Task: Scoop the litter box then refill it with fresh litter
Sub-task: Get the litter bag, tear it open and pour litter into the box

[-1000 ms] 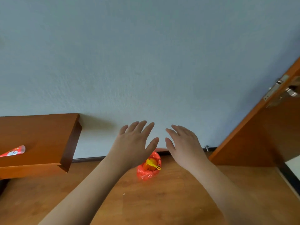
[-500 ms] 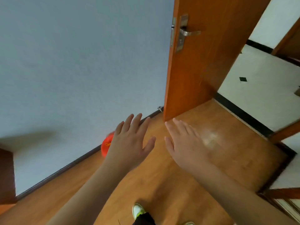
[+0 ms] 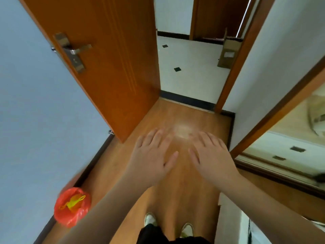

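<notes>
- Left hand and right hand bare; forearms without sleeves.
- Black trousers.
- Pale shoes, greenish-yellow at the edges.
</notes>
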### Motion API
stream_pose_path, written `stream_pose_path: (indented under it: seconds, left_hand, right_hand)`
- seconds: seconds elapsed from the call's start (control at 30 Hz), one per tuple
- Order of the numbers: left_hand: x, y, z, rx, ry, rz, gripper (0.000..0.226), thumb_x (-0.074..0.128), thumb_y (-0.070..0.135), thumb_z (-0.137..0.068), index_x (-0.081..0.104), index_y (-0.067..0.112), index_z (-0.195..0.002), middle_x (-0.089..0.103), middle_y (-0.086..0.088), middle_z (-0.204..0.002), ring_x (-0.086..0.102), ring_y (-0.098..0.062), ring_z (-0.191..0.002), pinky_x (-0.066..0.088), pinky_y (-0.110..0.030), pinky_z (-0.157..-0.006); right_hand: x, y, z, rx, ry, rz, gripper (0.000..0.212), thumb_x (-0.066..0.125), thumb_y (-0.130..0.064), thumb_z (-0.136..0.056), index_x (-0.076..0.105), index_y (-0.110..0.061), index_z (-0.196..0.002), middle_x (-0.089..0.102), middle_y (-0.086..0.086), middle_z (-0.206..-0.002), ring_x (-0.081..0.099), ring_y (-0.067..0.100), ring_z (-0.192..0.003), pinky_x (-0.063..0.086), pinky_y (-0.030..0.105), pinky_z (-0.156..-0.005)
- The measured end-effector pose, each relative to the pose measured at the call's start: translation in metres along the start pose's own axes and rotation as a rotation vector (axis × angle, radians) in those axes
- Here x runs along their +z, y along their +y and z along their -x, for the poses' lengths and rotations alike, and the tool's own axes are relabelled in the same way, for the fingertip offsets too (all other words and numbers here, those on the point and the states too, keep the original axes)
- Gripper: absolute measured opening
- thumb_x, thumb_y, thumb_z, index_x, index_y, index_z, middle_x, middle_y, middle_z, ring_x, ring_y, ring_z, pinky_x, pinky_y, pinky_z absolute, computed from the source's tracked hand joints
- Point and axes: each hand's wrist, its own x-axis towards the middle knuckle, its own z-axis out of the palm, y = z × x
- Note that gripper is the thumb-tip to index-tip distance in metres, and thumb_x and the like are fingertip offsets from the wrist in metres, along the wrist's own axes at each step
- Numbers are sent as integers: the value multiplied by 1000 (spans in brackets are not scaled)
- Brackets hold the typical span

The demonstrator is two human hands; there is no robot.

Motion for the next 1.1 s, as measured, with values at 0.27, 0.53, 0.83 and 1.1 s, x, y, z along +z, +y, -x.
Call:
stream_pose_path:
  seconds: [0.27,0.53,0.83,1.1]
  left_hand:
    - [17,47,-91,248,-38,-26,64,6,63,-97,15,33,-153,21,3,-162,16,-19,-150,11,-44,-120]
    - [17,75,-195,517,-91,5,80,-10,70,-84,6,36,-154,11,5,-164,8,-19,-151,13,-46,-122]
    - [-9,163,-267,908,-22,-51,76,3,70,-88,16,34,-154,20,4,-162,15,-18,-150,11,-40,-120]
    - [-5,285,-296,1163,-52,-5,63,20,62,-99,18,31,-154,21,4,-162,21,-17,-148,24,-38,-116]
  right_hand:
    - [2,71,0,276,58,18,42,43,-46,-97,48,-32,-136,51,1,-141,47,24,-131,28,39,-108]
    - [-5,109,-22,536,3,41,47,36,-52,-97,38,-35,-141,40,-1,-150,38,23,-138,25,42,-112]
    - [-26,160,0,864,63,32,53,27,-52,-97,28,-35,-147,27,0,-156,25,25,-144,22,45,-117]
    - [-36,231,50,1095,200,27,53,32,-48,-93,42,-29,-142,43,4,-147,39,26,-136,33,46,-111]
